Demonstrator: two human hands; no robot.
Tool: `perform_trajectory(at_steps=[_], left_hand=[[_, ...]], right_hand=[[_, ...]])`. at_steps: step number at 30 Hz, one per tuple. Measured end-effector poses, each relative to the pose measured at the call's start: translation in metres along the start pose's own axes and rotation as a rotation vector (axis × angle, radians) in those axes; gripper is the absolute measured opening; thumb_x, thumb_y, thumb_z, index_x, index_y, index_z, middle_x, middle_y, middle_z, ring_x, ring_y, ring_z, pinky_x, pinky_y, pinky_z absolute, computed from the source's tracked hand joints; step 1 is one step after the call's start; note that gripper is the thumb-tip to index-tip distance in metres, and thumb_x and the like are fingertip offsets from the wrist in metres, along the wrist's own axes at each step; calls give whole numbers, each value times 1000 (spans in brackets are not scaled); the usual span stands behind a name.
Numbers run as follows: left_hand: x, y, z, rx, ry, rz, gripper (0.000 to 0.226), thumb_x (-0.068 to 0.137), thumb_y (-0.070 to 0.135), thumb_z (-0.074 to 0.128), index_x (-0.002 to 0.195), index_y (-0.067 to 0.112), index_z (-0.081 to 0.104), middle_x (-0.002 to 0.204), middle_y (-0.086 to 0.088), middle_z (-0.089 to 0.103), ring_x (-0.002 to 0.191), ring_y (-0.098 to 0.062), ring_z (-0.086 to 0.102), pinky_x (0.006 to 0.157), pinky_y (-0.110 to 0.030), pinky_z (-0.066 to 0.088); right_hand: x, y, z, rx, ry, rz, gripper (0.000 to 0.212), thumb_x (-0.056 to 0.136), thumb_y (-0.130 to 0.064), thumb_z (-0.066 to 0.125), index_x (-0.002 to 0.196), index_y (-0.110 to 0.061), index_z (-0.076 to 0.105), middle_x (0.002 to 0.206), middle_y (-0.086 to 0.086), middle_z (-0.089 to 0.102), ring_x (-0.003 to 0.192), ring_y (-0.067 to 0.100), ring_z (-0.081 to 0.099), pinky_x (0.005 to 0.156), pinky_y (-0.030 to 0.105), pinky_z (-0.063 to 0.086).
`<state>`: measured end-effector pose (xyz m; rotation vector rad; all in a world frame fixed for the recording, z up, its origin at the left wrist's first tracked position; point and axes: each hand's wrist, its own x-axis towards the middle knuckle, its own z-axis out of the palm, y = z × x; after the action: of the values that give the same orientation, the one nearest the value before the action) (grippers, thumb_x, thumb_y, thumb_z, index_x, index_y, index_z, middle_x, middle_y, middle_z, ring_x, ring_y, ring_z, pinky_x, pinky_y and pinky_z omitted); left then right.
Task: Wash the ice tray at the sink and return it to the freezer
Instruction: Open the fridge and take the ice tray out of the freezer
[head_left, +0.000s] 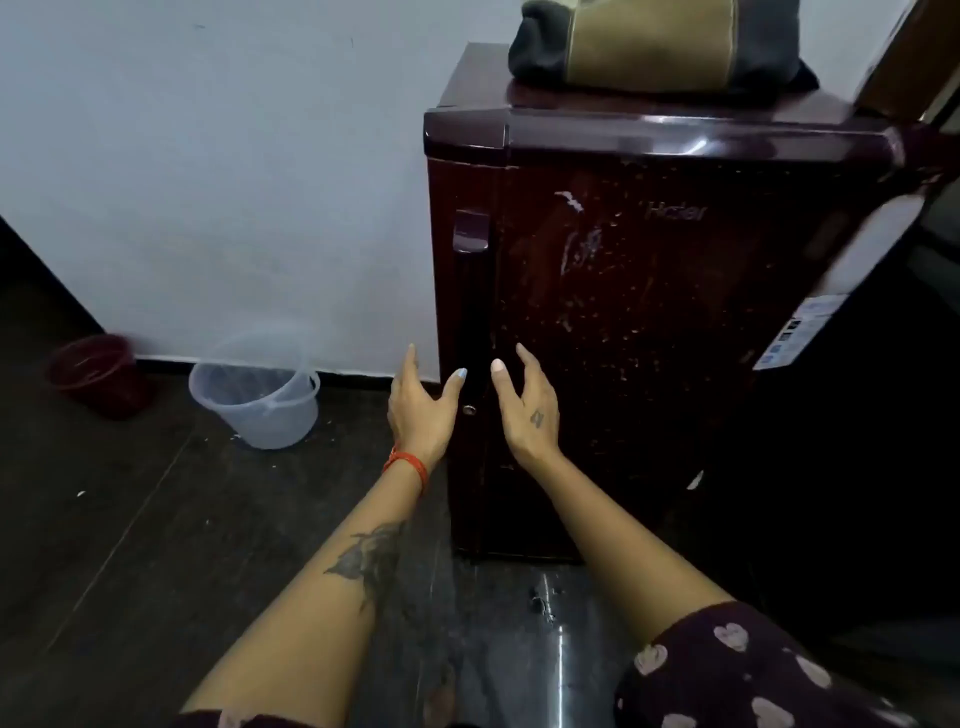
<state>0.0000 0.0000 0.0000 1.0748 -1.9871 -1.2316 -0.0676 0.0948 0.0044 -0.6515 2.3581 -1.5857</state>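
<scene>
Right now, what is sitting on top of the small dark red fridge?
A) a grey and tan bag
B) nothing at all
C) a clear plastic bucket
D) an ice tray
A: a grey and tan bag rests on top of the fridge, while the clear bucket stands on the floor to its left and no ice tray is in view.

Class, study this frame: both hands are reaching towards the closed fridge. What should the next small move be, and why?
Probably curl the left hand round the handle and pull. The fridge door is closed, no ice tray shows, and both hands, the right hand too, are empty beside it.
</scene>
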Motion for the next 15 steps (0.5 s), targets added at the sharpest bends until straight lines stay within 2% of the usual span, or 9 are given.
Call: perform_trajectory(at_steps=[3,6,12,15], left_hand=[[19,-3,-4,-11,-33,33,73,86,34,66,146,16,30,148,-7,41,136,-26,38,110,-42,35],[41,-7,-6,-54,-102,50,64,87,24,66,144,17,36,144,-5,46,131,-24,45,106,-36,39],[72,-7,4,-163,-293,78,47,88,10,62,134,16,51,129,-6,60,120,-19,55,96,-25,45],[78,-7,10,-110,-327,112,40,90,11,60,130,9,55,123,-10,63,115,-16,58,91,-20,43]], right_hand=[[21,-14,16,47,25,-20,58,94,-47,45,145,-23,31,151,2,34,139,20,30,113,42,29],[40,-28,31,74,35,-51,57,93,-43,49,143,-20,35,148,4,38,135,20,36,110,43,34],[65,-31,46,-9,140,-76,54,94,-34,53,140,-8,40,138,16,50,129,26,45,102,31,37],[67,-26,48,-42,176,-97,52,93,-34,54,136,-7,44,131,17,55,122,27,52,97,28,41]])
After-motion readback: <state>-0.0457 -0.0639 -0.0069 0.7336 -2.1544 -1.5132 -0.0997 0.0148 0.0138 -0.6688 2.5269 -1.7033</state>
